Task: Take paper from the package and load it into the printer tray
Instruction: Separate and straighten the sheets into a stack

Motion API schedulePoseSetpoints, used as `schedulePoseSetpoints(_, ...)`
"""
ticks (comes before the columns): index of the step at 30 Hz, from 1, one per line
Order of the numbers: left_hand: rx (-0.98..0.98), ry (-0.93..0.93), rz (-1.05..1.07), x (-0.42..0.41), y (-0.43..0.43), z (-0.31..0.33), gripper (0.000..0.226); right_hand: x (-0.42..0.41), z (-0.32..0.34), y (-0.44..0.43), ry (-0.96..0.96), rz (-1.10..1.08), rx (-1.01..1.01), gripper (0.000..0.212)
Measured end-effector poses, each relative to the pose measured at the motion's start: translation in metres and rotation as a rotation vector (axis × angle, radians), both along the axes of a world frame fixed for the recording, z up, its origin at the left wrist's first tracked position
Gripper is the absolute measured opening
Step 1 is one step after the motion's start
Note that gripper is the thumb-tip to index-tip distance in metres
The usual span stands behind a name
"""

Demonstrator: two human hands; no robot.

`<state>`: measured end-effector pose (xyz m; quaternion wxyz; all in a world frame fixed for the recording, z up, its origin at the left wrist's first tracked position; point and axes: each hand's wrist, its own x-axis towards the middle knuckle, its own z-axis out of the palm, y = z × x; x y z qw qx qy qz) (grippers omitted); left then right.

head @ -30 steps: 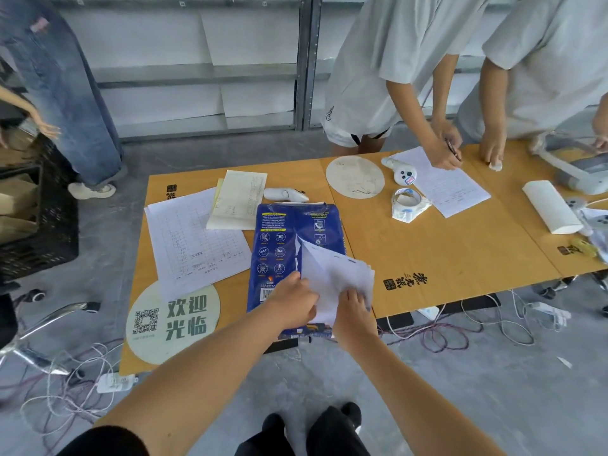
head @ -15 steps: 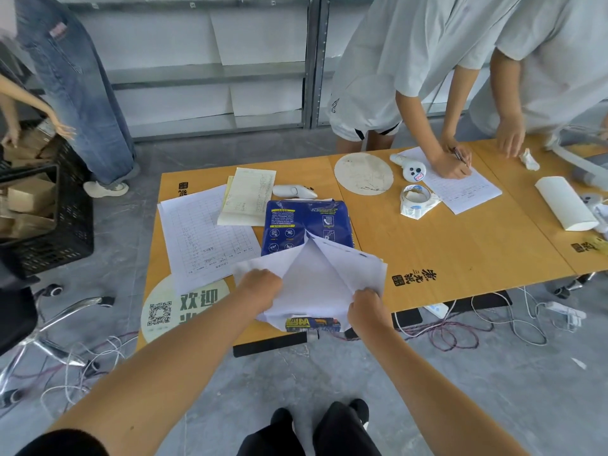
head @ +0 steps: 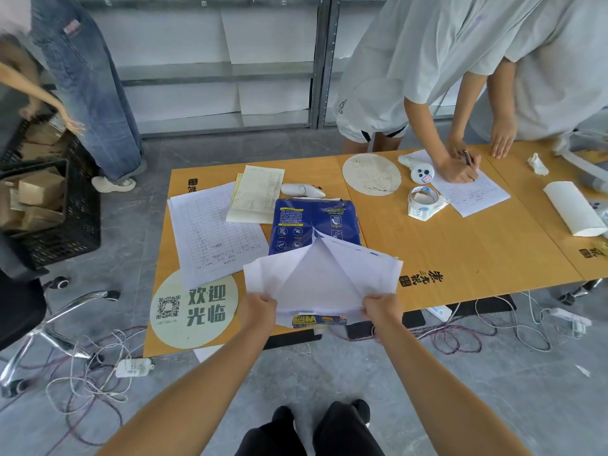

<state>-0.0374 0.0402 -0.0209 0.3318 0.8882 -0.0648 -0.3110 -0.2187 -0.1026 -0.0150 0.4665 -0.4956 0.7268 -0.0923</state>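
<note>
A blue paper package [head: 312, 225] lies on the orange table [head: 460, 251] near its front edge. Its wrapper is torn open at the near end, and two white flaps [head: 362, 268] are spread apart, showing the white paper [head: 319, 284] inside. My left hand [head: 258, 312] grips the left flap's near corner. My right hand [head: 381, 311] grips the right flap's near corner. Both hands are at the table's front edge. Part of a grey device, possibly the printer [head: 592, 169], shows at the far right edge.
Filled-in forms [head: 210, 232], a yellow sheet [head: 256, 192], a round welcome sign [head: 194, 307], a tape roll [head: 424, 199] and a white roll [head: 572, 209] lie on the table. Two people lean over its far side, one writing. Cables cover the floor. A black crate [head: 49, 209] stands left.
My hands have pulled the wrapper flaps apart, left hand going left and right hand right, so the package opening is wider and the paper inside shows.
</note>
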Motion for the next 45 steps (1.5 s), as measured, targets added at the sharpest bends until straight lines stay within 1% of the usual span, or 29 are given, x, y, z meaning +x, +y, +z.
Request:
schedulePoseSetpoints(3,-0.140,0.334,0.373,0.006,0.002,-0.002,0.015,-0.002,-0.001,-0.004,-0.064,-0.105,0.041,0.008)
schedulePoseSetpoints(4,-0.201,0.431,0.467,0.008,0.004,-0.003,0.013,-0.003,-0.002,-0.005,-0.078,-0.126,0.051,0.004)
schedulePoseSetpoints(6,-0.294,0.556,0.558,0.011,0.007,-0.003,0.014,-0.004,-0.003,-0.007,-0.099,-0.146,0.055,0.009)
schedulePoseSetpoints(9,-0.367,0.655,0.607,0.014,0.008,0.001,0.033,-0.003,0.002,-0.004,-0.109,-0.146,0.012,0.007)
schedulePoseSetpoints(11,-0.372,0.661,0.605,0.017,0.006,0.003,0.040,-0.002,0.002,-0.002,-0.106,-0.132,-0.026,0.004)
schedulePoseSetpoints(13,-0.371,0.658,0.581,0.018,0.004,0.004,0.039,-0.002,0.001,0.000,-0.108,-0.149,-0.021,0.006)
schedulePoseSetpoints(16,-0.318,0.634,0.546,0.016,0.000,0.000,0.037,-0.005,0.000,-0.002,-0.160,-0.252,0.062,0.016)
schedulePoseSetpoints(19,-0.296,0.612,0.564,0.018,-0.001,-0.003,0.039,-0.006,0.002,-0.008,-0.252,-0.328,0.151,0.014)
schedulePoseSetpoints(21,-0.304,0.624,0.562,0.019,0.002,-0.002,0.043,-0.007,0.001,-0.012,-0.306,-0.331,0.209,0.028)
schedulePoseSetpoints(24,-0.311,0.661,0.542,0.021,0.006,-0.001,0.045,-0.008,0.004,-0.013,-0.375,-0.330,0.264,0.039)
schedulePoseSetpoints(26,-0.313,0.679,0.518,0.023,0.008,0.002,0.043,-0.011,0.003,-0.012,-0.406,-0.348,0.266,0.045)
schedulePoseSetpoints(28,-0.308,0.681,0.492,0.023,0.009,0.003,0.041,-0.011,0.003,-0.009,-0.421,-0.356,0.233,0.037)
schedulePoseSetpoints(30,-0.293,0.658,0.475,0.022,0.009,0.003,0.039,-0.010,0.004,-0.006,-0.385,-0.343,0.184,0.027)
schedulePoseSetpoints(32,-0.265,0.610,0.457,0.020,0.008,0.002,0.031,-0.007,0.005,-0.002,-0.308,-0.310,0.103,0.027)
schedulePoseSetpoints(35,-0.215,0.539,0.459,0.018,0.005,-0.003,0.018,-0.005,0.005,0.002,-0.168,-0.180,-0.029,0.027)
schedulePoseSetpoints(37,-0.219,0.508,0.476,0.018,0.004,-0.006,0.018,-0.004,0.004,0.005,-0.095,-0.101,-0.091,0.025)
schedulePoseSetpoints(41,-0.208,0.446,0.523,0.012,0.000,-0.007,0.023,-0.005,0.007,0.011,-0.036,-0.005,-0.204,0.014)
schedulePoseSetpoints(45,-0.206,0.420,0.489,0.008,-0.001,-0.004,0.024,-0.003,0.011,0.013,0.005,0.078,-0.292,0.005)
